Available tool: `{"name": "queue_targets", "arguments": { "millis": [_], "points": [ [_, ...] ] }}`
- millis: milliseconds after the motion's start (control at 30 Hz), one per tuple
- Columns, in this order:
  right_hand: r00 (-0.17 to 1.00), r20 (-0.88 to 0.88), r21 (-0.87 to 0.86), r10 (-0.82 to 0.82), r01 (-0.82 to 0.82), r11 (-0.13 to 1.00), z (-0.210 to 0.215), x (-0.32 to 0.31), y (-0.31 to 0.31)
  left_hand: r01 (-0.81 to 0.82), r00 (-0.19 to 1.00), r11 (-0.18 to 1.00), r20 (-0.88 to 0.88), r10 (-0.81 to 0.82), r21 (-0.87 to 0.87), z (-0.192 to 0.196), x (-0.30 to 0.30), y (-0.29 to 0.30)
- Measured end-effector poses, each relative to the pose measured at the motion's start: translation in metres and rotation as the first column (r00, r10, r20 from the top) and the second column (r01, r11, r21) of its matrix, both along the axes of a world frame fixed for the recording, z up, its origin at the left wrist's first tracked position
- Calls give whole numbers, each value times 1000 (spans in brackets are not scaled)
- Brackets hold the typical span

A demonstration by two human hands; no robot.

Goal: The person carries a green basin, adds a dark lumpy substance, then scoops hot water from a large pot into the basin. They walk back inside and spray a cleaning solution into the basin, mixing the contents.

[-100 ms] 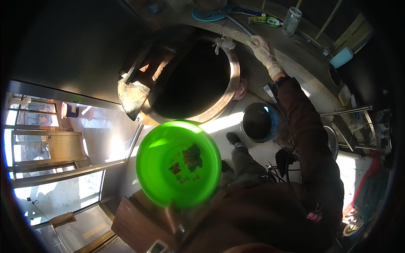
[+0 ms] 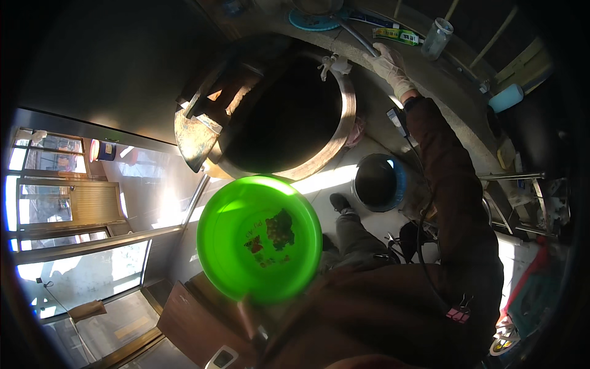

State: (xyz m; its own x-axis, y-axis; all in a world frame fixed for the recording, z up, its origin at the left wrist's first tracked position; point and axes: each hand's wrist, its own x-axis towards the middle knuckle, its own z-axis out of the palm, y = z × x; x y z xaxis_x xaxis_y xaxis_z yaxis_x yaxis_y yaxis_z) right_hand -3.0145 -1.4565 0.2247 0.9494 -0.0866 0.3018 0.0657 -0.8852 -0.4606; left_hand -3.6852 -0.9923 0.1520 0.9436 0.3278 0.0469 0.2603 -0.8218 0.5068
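My right hand (image 2: 388, 65), in a thin whitish glove, is at the far edge of the counter. Its fingers are closed round the dark handle of a ladle (image 2: 355, 37). The ladle's round metal bowl rests over a blue plate (image 2: 307, 20) and is partly cut off by the top of the view. A bright green plastic basin (image 2: 246, 221) with a printed picture inside is held close to my body, empty and tilted toward me. At its near rim only a blurred bit of my left hand (image 2: 244, 302) shows, gripping the rim; the other fingers are hidden.
Beyond the basin stands a large dark vat (image 2: 283, 123) with a pale rim and a tap (image 2: 332, 64) above it. A dark bucket (image 2: 376, 182) is on the floor. The counter holds tubes (image 2: 396, 35), a glass jar (image 2: 437, 39) and a pale blue bottle (image 2: 506, 98).
The view has turned slightly, so the counter and vat sit a little further right. My right hand keeps its hold on the ladle, and the basin stays in place before me.
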Motion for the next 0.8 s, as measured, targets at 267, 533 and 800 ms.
{"name": "queue_targets", "arguments": {
  "millis": [267, 533, 800],
  "points": [
    [888, -454, -108, -71, 25, 994, -16, 101, -2, -98, 995, 983, -39, 93, -153, 16, 10, -24],
    [914, -258, 585, 312, -109, 804, -24, 31, 2, -174, 984, 981, 10, 175, -83, 39, 32, -47],
    [614, -602, 658, 511, 19, 753, -11, -148, 20, -566, 749, 451, -202, 631, -690, 27, 29, -46]
  ]
}}
